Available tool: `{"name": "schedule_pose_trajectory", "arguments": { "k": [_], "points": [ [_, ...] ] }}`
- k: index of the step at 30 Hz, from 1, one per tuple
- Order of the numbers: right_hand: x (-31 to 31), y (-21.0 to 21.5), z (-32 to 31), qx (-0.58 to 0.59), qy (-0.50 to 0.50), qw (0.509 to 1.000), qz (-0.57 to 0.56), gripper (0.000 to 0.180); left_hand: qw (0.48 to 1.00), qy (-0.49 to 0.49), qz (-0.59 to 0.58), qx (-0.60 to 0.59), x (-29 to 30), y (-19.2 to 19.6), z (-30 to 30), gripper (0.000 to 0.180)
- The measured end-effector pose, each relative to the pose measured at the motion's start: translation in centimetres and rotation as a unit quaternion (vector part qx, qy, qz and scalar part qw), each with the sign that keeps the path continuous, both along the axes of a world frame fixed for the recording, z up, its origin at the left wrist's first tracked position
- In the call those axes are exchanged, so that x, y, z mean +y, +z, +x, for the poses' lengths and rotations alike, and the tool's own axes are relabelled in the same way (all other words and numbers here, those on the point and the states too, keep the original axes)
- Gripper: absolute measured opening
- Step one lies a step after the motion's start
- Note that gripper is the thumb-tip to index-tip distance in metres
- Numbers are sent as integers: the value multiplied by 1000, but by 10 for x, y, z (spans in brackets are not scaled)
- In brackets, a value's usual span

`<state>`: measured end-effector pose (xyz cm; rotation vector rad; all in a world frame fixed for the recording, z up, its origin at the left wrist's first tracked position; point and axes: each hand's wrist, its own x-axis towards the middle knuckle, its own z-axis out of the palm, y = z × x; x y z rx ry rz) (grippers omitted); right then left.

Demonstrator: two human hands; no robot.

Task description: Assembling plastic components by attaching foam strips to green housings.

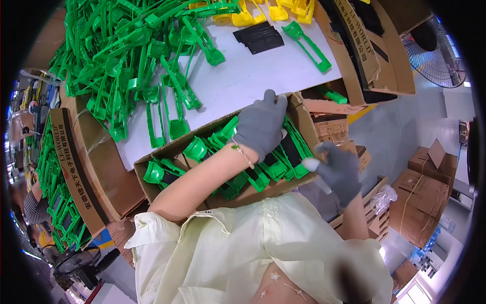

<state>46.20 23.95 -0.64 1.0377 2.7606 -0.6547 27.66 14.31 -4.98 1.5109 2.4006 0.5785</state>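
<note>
My left hand (260, 124), in a grey glove, reaches over an open cardboard box (147, 178). Its fingers stretch toward the box's far edge, and nothing shows in them. Green plastic frames (197, 148), long with a scoop-like end, lie in the box under that hand, several with black strips (291, 150) in them. Just past the box's right side is my right hand (340, 172), also gloved, its fingers apart and holding nothing I can see.
A big heap of green frames (126, 55) covers the white table's (223, 83) left side. Black flat strips (259, 38), a lone green frame (308, 46) and yellow parts (263, 12) lie farther right. Cardboard cartons (422, 202) and a fan (438, 55) stand at right.
</note>
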Motion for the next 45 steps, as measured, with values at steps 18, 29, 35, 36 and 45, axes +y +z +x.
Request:
{"name": "schedule_pose_trajectory", "arguments": {
  "k": [18,29,35,36,45],
  "points": [
    [113,-68,-239,173,291,928,152,34,940,286,-28,182,6,-25,-147,40],
    [94,-44,-209,297,239,922,70,20,944,250,87,199,-2,-38,-159,22],
    [64,-14,-159,334,28,882,-332,33,684,353,449,-454,-56,16,-121,37],
    [54,-10,-153,331,30,882,-335,33,683,357,449,-453,-67,13,-119,37],
    [2,23,-129,342,41,857,-383,25,716,327,380,-486,-120,18,-49,29]
  ]
}}
